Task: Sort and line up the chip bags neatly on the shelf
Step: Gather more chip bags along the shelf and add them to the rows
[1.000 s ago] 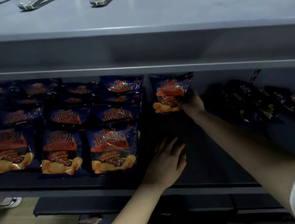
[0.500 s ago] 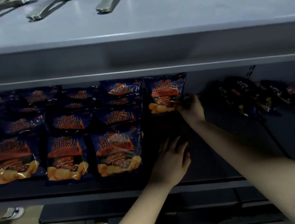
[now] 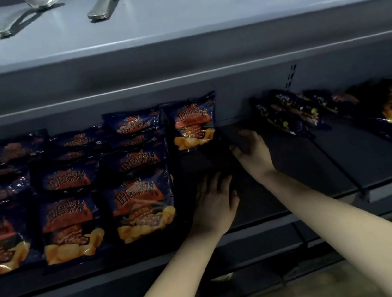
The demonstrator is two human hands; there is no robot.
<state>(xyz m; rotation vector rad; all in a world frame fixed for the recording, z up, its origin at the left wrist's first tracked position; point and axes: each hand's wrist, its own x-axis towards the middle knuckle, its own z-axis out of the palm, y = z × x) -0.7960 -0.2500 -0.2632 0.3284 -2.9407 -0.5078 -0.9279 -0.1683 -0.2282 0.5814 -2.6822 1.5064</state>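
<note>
Left hand: my left hand (image 3: 213, 204) lies flat on the shelf (image 3: 293, 170), fingers straight and close together, just beside the right edge of the lined-up bags (image 3: 142, 206).
Lined-up bags: three columns show, overlapping front to back with labels facing me; the leftmost is cut by the frame edge.
Right hand: my right hand (image 3: 252, 150) is farther in, just right of and below the lone bag, apart from it as far as I can see. Its fingers look curled, but against the dark shelf I cannot tell whether they pinch anything.
Lone bag: the lone bag (image 3: 193, 126) stands at the back, long axis upright, heading a fourth column. Bare shelf lies in front of it, between my hands.
Loose bags: the loose bags (image 3: 286, 118) lie right of and beyond the right hand, long axes slanting from back-left to front-right. That hand is clearly nearer, so I judge the next reach is its job.
Hard to read: the far-right bags sit in shadow and run out of frame, so the count is unclear. The spoons (image 3: 106, 2) on the upper shelf (image 3: 245, 3) are clipped at the top.
</note>
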